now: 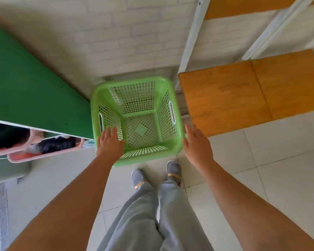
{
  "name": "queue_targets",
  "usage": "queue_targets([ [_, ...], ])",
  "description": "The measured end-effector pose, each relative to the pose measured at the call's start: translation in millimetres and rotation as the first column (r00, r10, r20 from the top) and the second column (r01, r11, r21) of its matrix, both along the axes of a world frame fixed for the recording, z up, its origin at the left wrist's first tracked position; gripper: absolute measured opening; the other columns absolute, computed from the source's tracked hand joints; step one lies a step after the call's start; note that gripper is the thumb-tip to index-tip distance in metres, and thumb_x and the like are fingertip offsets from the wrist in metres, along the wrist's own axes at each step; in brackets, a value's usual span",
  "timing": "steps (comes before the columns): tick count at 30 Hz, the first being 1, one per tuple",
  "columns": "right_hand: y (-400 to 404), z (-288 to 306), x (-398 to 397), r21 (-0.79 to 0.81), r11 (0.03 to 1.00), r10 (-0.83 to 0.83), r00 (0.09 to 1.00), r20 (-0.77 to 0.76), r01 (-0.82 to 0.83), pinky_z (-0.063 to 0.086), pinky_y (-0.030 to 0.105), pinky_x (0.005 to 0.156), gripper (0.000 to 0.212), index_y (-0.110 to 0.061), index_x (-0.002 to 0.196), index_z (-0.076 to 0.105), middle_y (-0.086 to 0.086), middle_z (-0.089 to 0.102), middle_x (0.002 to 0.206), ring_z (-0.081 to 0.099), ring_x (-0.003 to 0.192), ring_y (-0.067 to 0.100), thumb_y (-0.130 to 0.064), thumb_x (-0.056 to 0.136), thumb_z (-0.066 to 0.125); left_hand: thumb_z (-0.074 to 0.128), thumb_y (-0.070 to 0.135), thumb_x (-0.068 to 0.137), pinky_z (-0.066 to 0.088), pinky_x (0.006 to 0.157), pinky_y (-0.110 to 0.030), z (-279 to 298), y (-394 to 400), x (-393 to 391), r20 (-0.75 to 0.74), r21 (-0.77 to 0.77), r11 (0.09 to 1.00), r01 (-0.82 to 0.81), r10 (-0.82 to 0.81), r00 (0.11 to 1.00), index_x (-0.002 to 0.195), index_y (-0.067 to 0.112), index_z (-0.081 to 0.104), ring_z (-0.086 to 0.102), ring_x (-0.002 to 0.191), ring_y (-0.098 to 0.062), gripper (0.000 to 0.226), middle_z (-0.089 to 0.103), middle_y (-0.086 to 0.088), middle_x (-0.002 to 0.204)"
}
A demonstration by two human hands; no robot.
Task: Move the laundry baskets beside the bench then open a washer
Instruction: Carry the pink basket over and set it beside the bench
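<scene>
We judge the green basket (pixel 138 120) can tip or slide if we catch only its near rim, because it is light and empty. It is mesh plastic with slot handles, standing on the floor (pixel 261 160) between the green bench (pixel 25 91) and the wooden seat (pixel 243 95). Our left hand (pixel 110 144) and right hand (pixel 198 144) are spread wide, holding nothing
</scene>
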State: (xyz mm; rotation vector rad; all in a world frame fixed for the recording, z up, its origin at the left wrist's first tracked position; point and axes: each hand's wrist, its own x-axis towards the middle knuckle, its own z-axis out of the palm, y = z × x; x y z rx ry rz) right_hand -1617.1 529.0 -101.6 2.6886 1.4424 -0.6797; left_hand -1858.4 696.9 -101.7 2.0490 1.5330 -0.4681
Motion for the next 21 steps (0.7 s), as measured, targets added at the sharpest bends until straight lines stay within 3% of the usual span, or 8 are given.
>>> queue_targets([
  [8, -97.9, 73.4, 11.9, -0.036, 0.965, -0.261, 0.965, 0.015, 0.261, 0.033, 0.041, 0.112, 0.056, -0.018, 0.153, 0.018, 0.01, 0.019, 0.161, 0.025, 0.145, 0.028, -0.035, 0.102, 0.032, 0.047, 0.032, 0.096, 0.018, 0.119, -0.049, 72.8, -38.0, 60.8, 0.058, 0.013, 0.958, 0.288, -0.288, 0.956, 0.149, 0.011, 0.025, 0.023, 0.144, -0.035, 0.062, 0.026, -0.017, 0.156],
  [14, -184.5, 101.9, 43.0, -0.066, 0.899, -0.434, 0.901, 0.005, 0.433, 0.028, 0.04, 0.115, 0.057, -0.019, 0.155, 0.012, 0.007, 0.013, 0.162, 0.021, 0.147, 0.026, -0.038, 0.103, 0.027, 0.045, 0.032, 0.097, 0.028, 0.112, -0.045, 106.9, -91.6, 130.8, 0.071, 0.048, 0.855, 0.517, -0.519, 0.852, 0.145, 0.007, 0.033, 0.039, 0.135, -0.037, 0.055, 0.042, -0.019, 0.147],
  [21, -317.3, 123.0, 94.2, -0.064, 0.797, -0.602, 0.798, -0.019, 0.6, 0.03, 0.04, 0.115, 0.055, -0.018, 0.153, 0.019, 0.007, 0.019, 0.161, 0.025, 0.146, 0.026, -0.039, 0.103, 0.026, 0.043, 0.025, 0.098, 0.039, 0.104, -0.046, 130.4, -182.5, 227.5, 0.138, 0.033, 0.766, 0.641, -0.639, 0.757, 0.146, 0.006, 0.032, 0.046, 0.128, -0.039, 0.052, 0.044, -0.02, 0.144],
])
